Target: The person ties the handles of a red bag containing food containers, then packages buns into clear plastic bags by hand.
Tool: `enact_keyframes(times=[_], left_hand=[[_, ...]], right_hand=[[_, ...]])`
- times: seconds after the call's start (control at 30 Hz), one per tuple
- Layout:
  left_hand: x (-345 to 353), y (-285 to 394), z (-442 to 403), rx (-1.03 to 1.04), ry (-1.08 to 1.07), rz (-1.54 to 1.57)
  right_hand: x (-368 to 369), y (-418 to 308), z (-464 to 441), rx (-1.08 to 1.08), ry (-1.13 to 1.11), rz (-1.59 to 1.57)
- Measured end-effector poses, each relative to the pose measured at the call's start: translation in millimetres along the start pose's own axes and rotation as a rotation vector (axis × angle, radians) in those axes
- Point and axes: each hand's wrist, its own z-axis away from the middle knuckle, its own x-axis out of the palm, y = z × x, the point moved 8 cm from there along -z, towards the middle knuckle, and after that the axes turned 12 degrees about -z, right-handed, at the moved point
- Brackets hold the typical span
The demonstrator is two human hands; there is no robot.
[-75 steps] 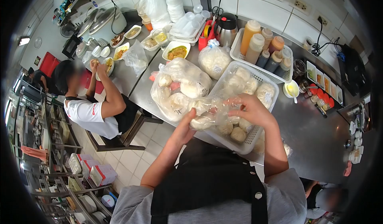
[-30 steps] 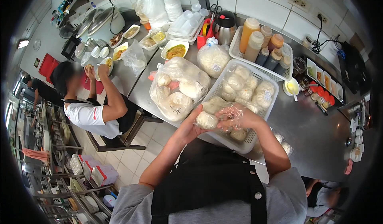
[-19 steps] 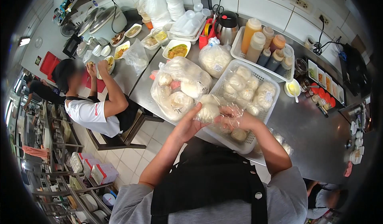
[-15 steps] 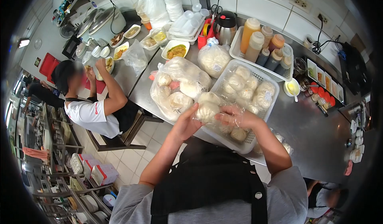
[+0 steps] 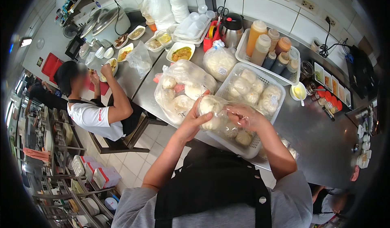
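A clear plastic bag of steamed buns (image 5: 211, 105) is held up above the near left corner of the white basket (image 5: 252, 151). My left hand (image 5: 194, 121) wraps round the filled end, thumb across its front. At the bag's loose end, my right hand (image 5: 247, 117) has its fingers closed on the thin plastic, which partly covers them. More bagged buns (image 5: 245, 84) lie in the basket beyond my hands. Left of it rests a large plastic bag of buns (image 5: 183, 102), close behind my left hand.
A tray of sauce bottles (image 5: 260, 49) stands behind the basket, beside a steel thermos (image 5: 232, 29). A bowl of yellow food (image 5: 298, 90) with a spoon sits to the right. At the left, a person in a white shirt (image 5: 91, 114) sits eating at the counter.
The bag has turned a little in my hands, and my left thumb now lies across its front. My right hand has shifted slightly, still at the plastic's loose end.
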Motion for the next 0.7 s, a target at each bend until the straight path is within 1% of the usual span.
enact_keyframes(times=[0.03, 0.07, 0.13, 0.27, 0.33, 0.37, 0.43, 0.57, 0.63, 0.7], left_hand=[[1, 1, 1, 0.018, -0.024, -0.074], [2, 0, 2, 0.013, -0.028, -0.073], [9, 2, 4, 0.069, -0.075, -0.257], [5, -21, -1, 0.079, -0.019, -0.180], [3, -28, -4, 0.034, 0.093, -0.123], [6, -30, -5, 0.034, 0.093, -0.123], [1, -32, -4, 0.032, 0.200, -0.078], [4, -23, -1, 0.054, 0.234, -0.128], [7, -28, -2, -0.024, 0.190, -0.002], [3, -33, -2, -0.035, 0.201, -0.049]], right_hand=[[-4, 0, 0, -0.041, 0.009, -0.158], [-5, 6, -1, -0.041, 0.012, -0.164], [-6, 20, -2, 0.037, 0.089, -0.307], [-4, 32, -4, 0.068, 0.124, -0.355], [-8, 29, -3, 0.039, 0.205, -0.285], [-6, 27, -2, 0.039, 0.205, -0.285], [-9, 18, 2, 0.000, 0.292, -0.106], [-11, 12, 8, -0.009, 0.350, 0.013], [-11, 0, 14, -0.034, 0.434, 0.210], [-10, -1, 14, -0.043, 0.402, 0.233]])
